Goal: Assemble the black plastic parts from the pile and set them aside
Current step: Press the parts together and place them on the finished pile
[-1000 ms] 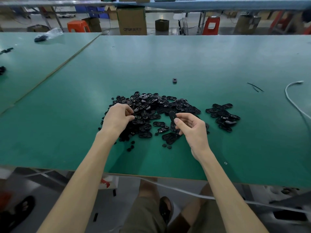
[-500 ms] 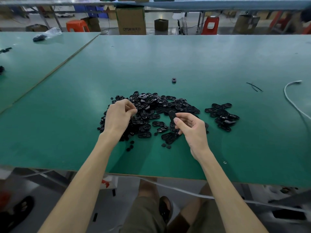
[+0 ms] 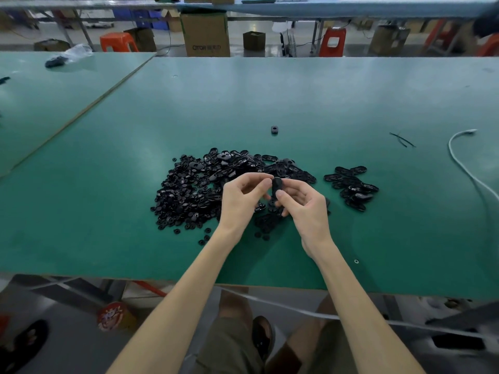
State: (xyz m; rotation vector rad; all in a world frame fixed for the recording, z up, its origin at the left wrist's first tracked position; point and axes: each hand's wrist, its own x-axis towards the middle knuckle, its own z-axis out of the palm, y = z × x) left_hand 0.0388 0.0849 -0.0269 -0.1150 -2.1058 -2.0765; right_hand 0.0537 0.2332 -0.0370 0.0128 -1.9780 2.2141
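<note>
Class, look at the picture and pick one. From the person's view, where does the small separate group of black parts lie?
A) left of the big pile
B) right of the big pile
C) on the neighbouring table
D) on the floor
B: the small group lies on the table to the right of the big pile, with a strip of bare green between them.

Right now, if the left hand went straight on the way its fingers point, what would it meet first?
The black part that the right hand pinches. The fingertips of the left hand point toward the person's right at it from very close; whether they touch it is unclear.
</note>
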